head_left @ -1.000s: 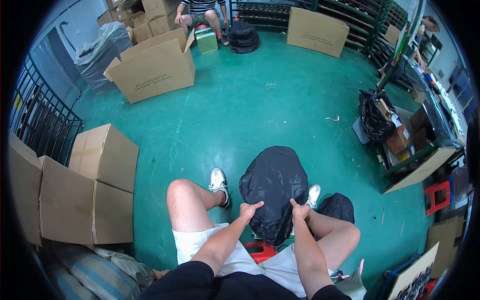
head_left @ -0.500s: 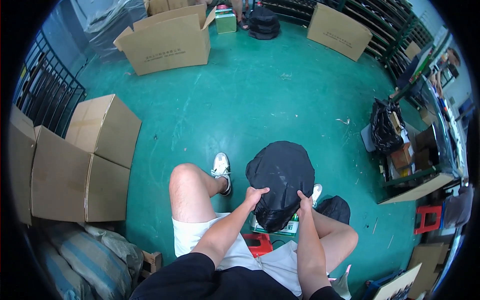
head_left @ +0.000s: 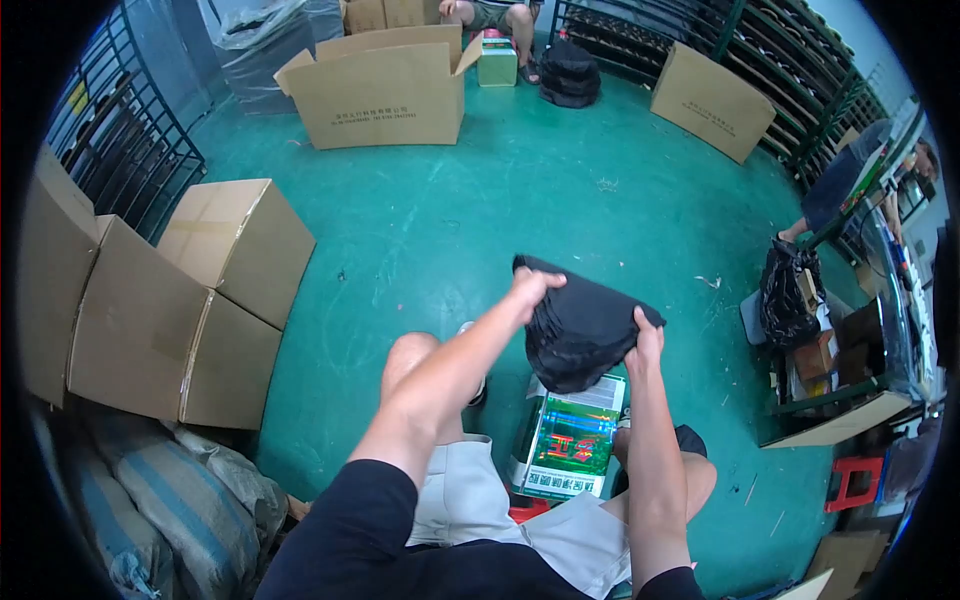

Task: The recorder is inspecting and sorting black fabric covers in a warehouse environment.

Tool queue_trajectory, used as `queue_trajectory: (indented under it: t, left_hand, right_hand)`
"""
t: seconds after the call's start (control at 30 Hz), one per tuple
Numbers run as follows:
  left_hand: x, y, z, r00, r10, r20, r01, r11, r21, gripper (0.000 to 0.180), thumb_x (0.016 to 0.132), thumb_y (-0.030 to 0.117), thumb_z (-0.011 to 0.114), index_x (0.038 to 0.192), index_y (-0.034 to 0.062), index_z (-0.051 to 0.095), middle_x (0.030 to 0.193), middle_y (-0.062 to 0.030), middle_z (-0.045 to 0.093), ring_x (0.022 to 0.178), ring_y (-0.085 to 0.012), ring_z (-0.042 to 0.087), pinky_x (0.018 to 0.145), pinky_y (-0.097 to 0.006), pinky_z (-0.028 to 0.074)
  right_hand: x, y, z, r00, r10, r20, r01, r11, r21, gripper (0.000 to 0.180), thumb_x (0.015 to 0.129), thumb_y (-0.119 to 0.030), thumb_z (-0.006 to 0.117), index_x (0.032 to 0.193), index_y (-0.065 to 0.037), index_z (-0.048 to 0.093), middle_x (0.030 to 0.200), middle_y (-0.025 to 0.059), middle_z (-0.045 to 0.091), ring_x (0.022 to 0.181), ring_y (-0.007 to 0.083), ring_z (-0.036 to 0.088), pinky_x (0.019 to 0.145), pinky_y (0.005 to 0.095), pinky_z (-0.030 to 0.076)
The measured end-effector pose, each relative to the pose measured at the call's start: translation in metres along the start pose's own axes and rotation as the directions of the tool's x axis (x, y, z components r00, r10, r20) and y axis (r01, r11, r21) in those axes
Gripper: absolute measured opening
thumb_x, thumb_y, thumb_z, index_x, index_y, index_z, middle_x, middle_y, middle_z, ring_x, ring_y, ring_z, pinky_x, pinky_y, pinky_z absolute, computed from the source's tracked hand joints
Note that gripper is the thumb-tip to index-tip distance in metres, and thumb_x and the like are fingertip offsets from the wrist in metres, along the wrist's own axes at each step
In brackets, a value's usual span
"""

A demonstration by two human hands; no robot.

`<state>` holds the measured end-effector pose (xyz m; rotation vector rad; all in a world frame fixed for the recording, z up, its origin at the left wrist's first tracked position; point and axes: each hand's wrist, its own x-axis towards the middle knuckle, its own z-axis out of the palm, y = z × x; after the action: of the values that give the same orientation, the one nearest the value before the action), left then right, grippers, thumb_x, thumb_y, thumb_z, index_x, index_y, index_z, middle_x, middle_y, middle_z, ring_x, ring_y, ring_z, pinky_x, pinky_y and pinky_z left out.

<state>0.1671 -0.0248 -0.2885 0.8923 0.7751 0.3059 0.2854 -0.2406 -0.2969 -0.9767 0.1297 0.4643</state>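
Note:
Out in front of me I lift a soft black bundle (head_left: pixel 585 325), which looks like layered, folded fabric or sheeting. My left hand (head_left: pixel 537 290) is closed on its upper left edge, and my right hand (head_left: pixel 645 335) grips its right edge. The bundle hangs tilted, with its rounded lower part drooping between my arms. Below it, between my legs, stands a green and white rectangular can (head_left: pixel 572 440), its printed top facing up. Part of another black bundle (head_left: pixel 688 440) shows beside my right knee.
Cardboard boxes (head_left: pixel 135 320) stand at my left, above striped sacks (head_left: pixel 185 500). Across the green floor are an open carton (head_left: pixel 385 100), another black bundle (head_left: pixel 570 75) and a seated person (head_left: pixel 500 15). A cluttered bench (head_left: pixel 850 350) and a red stool (head_left: pixel 853 484) line the right.
Both hands have raised the black bundle and carried it forward and slightly right, tilting it. The can beneath is now uncovered. The view has shifted.

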Motion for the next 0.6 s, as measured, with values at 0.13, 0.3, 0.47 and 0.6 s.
queue_trajectory:
  t: [0.13,0.3,0.47,0.6]
  left_hand:
    - [-0.064,0.13,-0.036,0.981,0.157,0.111,-0.158,0.987,-0.002,0.026,0.076,0.005,0.074,0.097,-0.0074,0.065,0.093,-0.017,0.07,0.082,-0.0272,0.07,0.075,-0.042,0.057]
    - [-0.194,0.275,-0.091,0.863,0.503,0.047,-0.5,0.836,0.226,0.03,0.076,0.006,0.075,0.102,-0.006,0.065,0.094,-0.0142,0.07,0.081,-0.0237,0.069,0.078,-0.037,0.056]
    - [-0.308,0.284,-0.207,0.853,0.516,-0.073,-0.475,0.828,0.299,0.047,0.079,0.017,0.074,0.117,-0.0064,0.059,0.105,-0.016,0.068,0.086,-0.0224,0.069,0.08,-0.035,0.057]
    - [-0.341,0.153,-0.367,0.878,0.184,-0.443,-0.139,0.981,0.132,0.053,0.081,0.019,0.071,0.125,-0.0055,0.056,0.117,-0.0164,0.066,0.104,-0.0293,0.065,0.098,-0.042,0.049]
  right_hand:
    - [-0.048,-0.019,0.12,0.986,-0.028,0.167,0.012,0.995,0.097,0.027,0.087,0.0,0.068,0.111,-0.006,0.057,0.108,0.0101,0.065,0.097,0.0256,0.065,0.087,0.043,0.056]
    - [-0.131,-0.01,0.257,0.903,-0.04,0.428,-0.096,0.952,0.291,0.036,0.086,-0.002,0.069,0.119,-0.006,0.056,0.115,0.0088,0.064,0.104,0.0231,0.062,0.093,0.0394,0.052]
    - [-0.235,0.078,0.3,0.775,0.265,0.574,-0.414,0.899,0.143,0.045,0.091,-0.013,0.068,0.13,-0.002,0.05,0.127,0.0107,0.059,0.112,0.0224,0.057,0.099,0.038,0.045]
    - [-0.299,0.139,0.207,0.167,0.895,0.413,-0.561,0.431,-0.707,0.06,0.093,-0.024,0.064,0.136,0.008,0.038,0.133,0.0208,0.051,0.122,0.034,0.05,0.101,0.0538,0.042]
